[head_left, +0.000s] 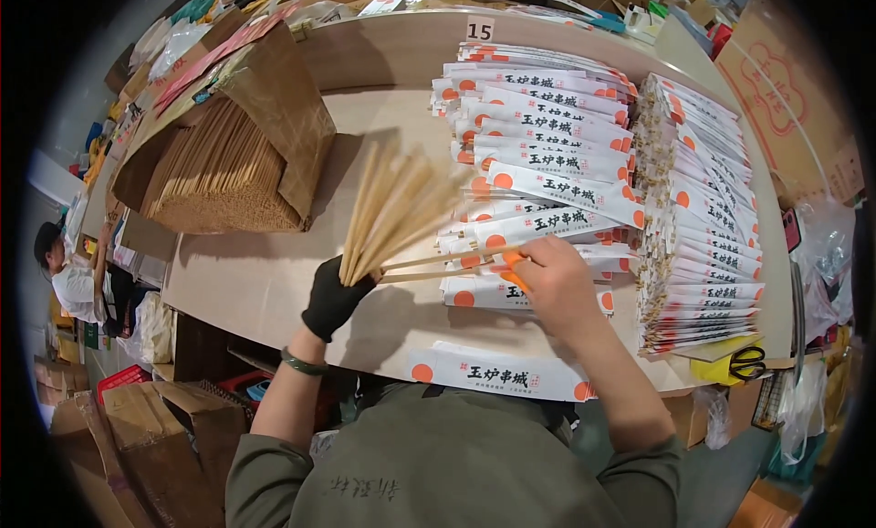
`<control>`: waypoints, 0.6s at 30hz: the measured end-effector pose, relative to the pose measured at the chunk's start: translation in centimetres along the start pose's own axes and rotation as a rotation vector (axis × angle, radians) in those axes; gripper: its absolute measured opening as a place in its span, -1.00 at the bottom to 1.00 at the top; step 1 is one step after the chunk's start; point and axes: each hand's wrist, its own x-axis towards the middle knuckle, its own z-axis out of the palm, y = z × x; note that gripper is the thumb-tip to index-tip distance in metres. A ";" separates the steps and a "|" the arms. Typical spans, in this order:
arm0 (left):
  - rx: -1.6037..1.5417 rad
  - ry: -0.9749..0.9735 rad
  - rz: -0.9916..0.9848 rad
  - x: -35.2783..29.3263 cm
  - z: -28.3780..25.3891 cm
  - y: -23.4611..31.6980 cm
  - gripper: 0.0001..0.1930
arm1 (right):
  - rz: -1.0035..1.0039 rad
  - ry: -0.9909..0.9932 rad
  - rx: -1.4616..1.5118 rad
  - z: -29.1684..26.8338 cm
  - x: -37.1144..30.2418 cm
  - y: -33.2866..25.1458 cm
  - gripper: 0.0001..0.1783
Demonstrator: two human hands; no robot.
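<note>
My left hand (336,298), in a black glove, is closed round the lower ends of a bundle of wooden chopsticks (401,209). The bundle fans out upward, its far tips blurred by motion. Two chopsticks (438,265) stretch sideways from the left hand to my right hand (552,282), which has orange covers on its fingertips and pinches their other ends. Beneath the right hand lie printed white paper sleeves (538,227) with orange dots, overlapping in a long row. Another small stack of paper sleeves (497,373) lies at the near table edge, against my body.
On the left, an open cardboard box (292,145) lies on its side, packed with chopsticks (228,177). A second column of sleeves (703,227) runs down the right. Black-handled scissors (747,364) lie at the near right corner. A low partition (383,44) borders the table's far side.
</note>
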 end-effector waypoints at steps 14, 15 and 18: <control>-0.004 0.436 0.003 2.0 5.8 2.2 -0.76 | -0.206 -0.453 -0.113 4.0 -3.2 -1.4 -0.74; -0.066 0.401 -0.073 1.9 5.6 1.5 -0.76 | -0.217 -0.470 -0.118 4.2 -3.6 -1.4 -0.76; -0.166 0.394 -0.161 0.9 5.5 1.3 -0.76 | -0.201 -0.426 -0.065 4.7 -4.6 -0.9 -0.82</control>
